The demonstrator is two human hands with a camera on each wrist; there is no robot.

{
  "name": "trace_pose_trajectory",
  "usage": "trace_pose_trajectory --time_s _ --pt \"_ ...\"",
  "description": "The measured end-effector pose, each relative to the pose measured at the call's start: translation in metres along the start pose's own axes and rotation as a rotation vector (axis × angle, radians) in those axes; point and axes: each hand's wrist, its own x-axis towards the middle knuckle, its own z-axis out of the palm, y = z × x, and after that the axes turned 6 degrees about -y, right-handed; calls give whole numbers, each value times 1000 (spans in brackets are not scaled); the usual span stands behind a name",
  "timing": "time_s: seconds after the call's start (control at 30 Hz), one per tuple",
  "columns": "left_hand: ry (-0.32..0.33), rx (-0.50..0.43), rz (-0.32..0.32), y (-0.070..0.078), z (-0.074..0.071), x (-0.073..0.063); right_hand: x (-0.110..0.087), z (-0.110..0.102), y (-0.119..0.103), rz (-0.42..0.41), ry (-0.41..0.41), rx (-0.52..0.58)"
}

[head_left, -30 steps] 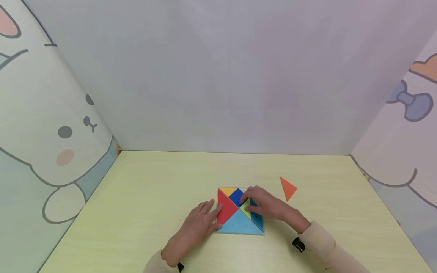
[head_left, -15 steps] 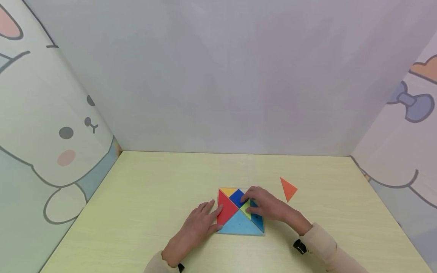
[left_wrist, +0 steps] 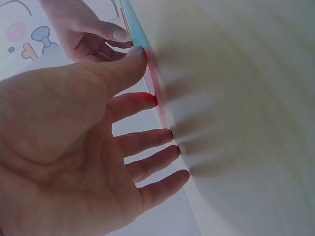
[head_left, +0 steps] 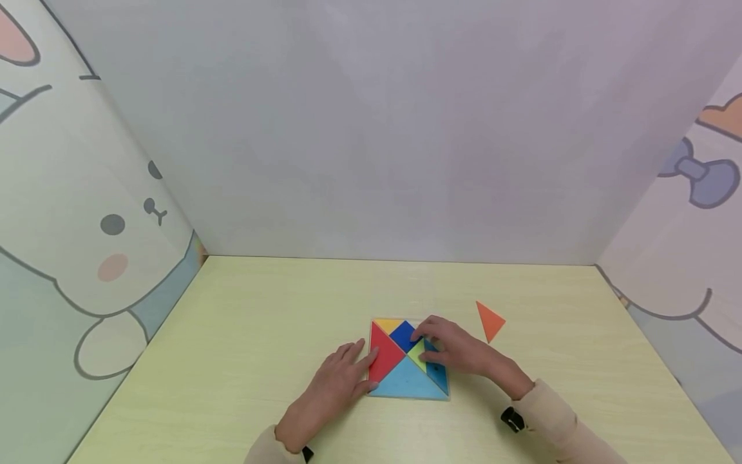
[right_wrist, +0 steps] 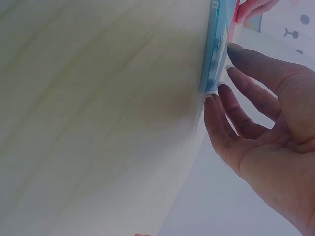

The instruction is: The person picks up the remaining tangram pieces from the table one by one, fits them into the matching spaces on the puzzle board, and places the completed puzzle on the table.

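Note:
A square tangram tray point(head_left: 408, 398) lies on the table. In it are a red triangle point(head_left: 385, 353), a yellow piece point(head_left: 387, 326), a dark blue square point(head_left: 404, 335), a green triangle point(head_left: 417, 354), a light blue triangle point(head_left: 408, 380) and a blue piece point(head_left: 437, 372). My left hand point(head_left: 336, 380) spreads its fingers along the tray's left side, index fingertip on the red triangle, thumb at the lower left corner. Bent over the right part, my right hand point(head_left: 455, 348) touches the dark blue square with its fingers and the green triangle with its thumb, hiding the tray's upper right corner.
A loose orange triangle point(head_left: 491, 321) lies on the pale wooden table point(head_left: 278, 309), right of the tray and beyond my right forearm. A plain wall point(head_left: 400, 142) stands at the back, and cartoon-printed panels flank both sides.
My right hand has shifted very slightly to the right over the pieces. The left hand and the loose orange triangle stay in place.

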Motion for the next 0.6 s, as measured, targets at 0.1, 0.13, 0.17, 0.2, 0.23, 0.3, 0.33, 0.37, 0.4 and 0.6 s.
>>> trace_pose_trajectory --time_s 0.1,0.13,0.17,0.2,0.23,0.3,0.33,0.37,0.4,0.6 --pt "2 0 -1 0 0 0 -2 0 3 -8 13 7" --pt "3 0 -1 0 0 0 -3 0 4 -11 19 10" --pt "3 -1 -1 0 0 -1 -3 0 5 -13 26 14" --pt "4 0 0 0 0 0 -4 -1 5 -13 32 18" --pt "5 0 0 0 0 0 -4 -1 6 -13 40 19" --pt "3 -4 -2 0 0 0 -6 -2 7 6 55 21" --pt "4 -5 -1 0 0 0 -7 -2 7 20 61 23" --pt "5 -5 -1 0 0 0 -8 -3 8 36 68 28" --pt "6 -5 0 0 0 0 -9 -3 8 52 74 31" --pt "12 0 4 0 0 0 -15 -9 11 93 114 45"
